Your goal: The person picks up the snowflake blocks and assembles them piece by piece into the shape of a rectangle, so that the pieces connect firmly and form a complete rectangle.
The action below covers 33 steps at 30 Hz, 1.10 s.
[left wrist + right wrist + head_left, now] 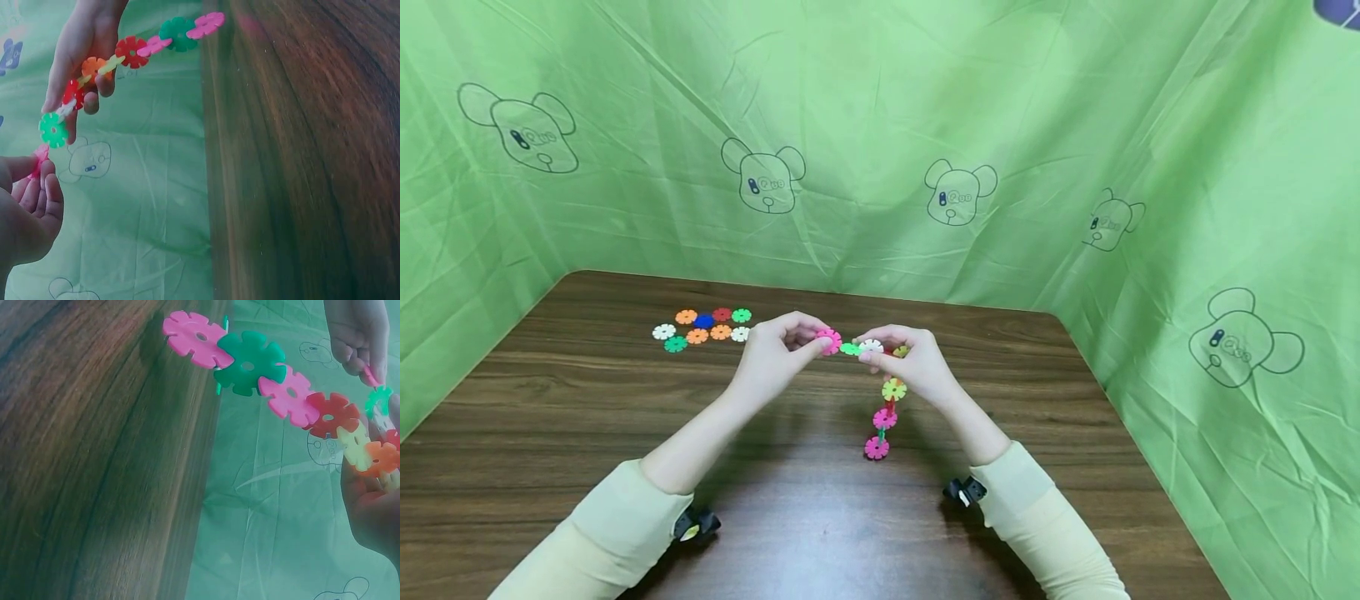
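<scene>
Chain of flower-shaped discs [893,390] mid-table in head view, drooping from right hand toward 6 o'clock, pink disc lowest; can't tell if that end touches the table. Right hand [922,365], at 3 o'clock of the chain's upper end, pinches it near the white disc [871,345], thumb and fingers clamped. Green end disc [850,349] sticks out toward 9 o'clock. Left hand [769,352], beyond it at 9, pinches a pink disc [830,341] between thumb and fingers, right beside the green one; can't tell if slotted. Loose discs [703,322], mixed colours, lie flat at left hand's 10 o'clock. Wood table [820,533] under all; green cloth [865,83] with bear outlines at 12.
</scene>
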{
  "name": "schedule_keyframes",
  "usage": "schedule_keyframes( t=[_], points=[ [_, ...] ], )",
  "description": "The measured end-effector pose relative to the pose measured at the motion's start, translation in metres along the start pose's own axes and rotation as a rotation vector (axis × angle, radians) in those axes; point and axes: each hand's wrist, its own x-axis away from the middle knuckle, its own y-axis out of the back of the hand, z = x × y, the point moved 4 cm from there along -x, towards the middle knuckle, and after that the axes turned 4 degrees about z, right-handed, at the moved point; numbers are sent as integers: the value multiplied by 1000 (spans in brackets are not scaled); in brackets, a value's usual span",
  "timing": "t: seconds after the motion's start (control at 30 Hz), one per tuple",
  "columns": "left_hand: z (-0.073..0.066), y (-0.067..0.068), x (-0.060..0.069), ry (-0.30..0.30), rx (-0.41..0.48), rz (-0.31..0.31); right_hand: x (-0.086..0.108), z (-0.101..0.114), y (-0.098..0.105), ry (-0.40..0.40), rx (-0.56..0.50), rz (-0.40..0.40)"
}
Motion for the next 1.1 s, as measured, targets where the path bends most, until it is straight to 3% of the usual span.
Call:
schedule_keyframes(
  t=[0.37, 0.6, 0.83, 1.1],
  points=[
    [6, -5, 4, 10, 30, -17, -5, -25, 0, 35, -10, -33],
    [7, -6, 4, 32, 69, -31, -5, -22, -1, 26, -37, -54],
    [8, -9, 6, 24, 58, -58, 0, -2, -6, 35, -71, -54],
    [10, -10, 6, 10, 54, -68, 1, -7, -9, -3, -69, -64]
  ],
)
